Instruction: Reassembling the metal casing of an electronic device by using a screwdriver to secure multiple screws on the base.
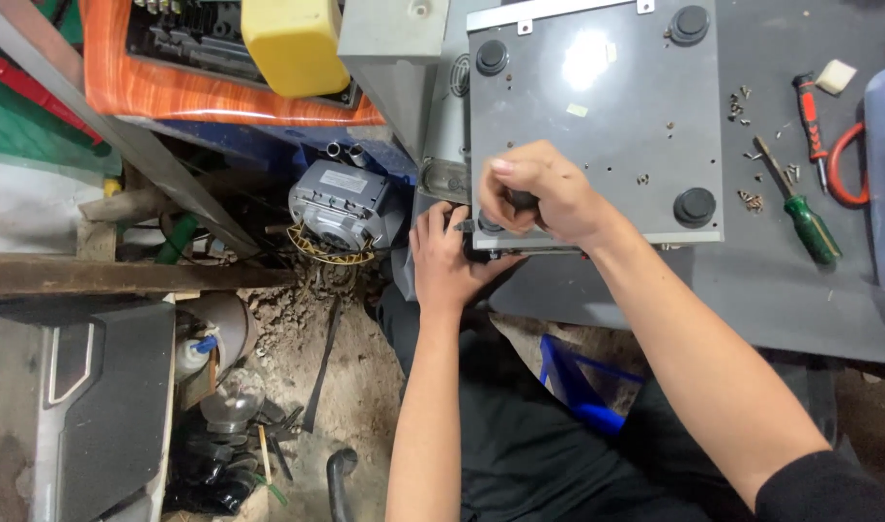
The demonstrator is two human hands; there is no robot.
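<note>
Grey metal box [597,116], 4 black feet; green-handled screwdriver [800,208]; red-handled, seemingly black-banded, screwdriver [812,126].

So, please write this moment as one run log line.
right hand: grips dark tool handle at grey metal case edge | left hand: braces case corner | screwdrivers: on table

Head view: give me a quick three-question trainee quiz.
1. True or false: the grey metal case lies with its round black feet facing up.
2. Which screwdriver lies nearer the loose screws: A) the red-and-black one, B) the green one, C) neither is on the table?
3. What does the right hand grip at the case's near-left corner?

Key: 1. True. 2. B. 3. A dark tool handle; the left hand steadies the case edge just below.
</note>
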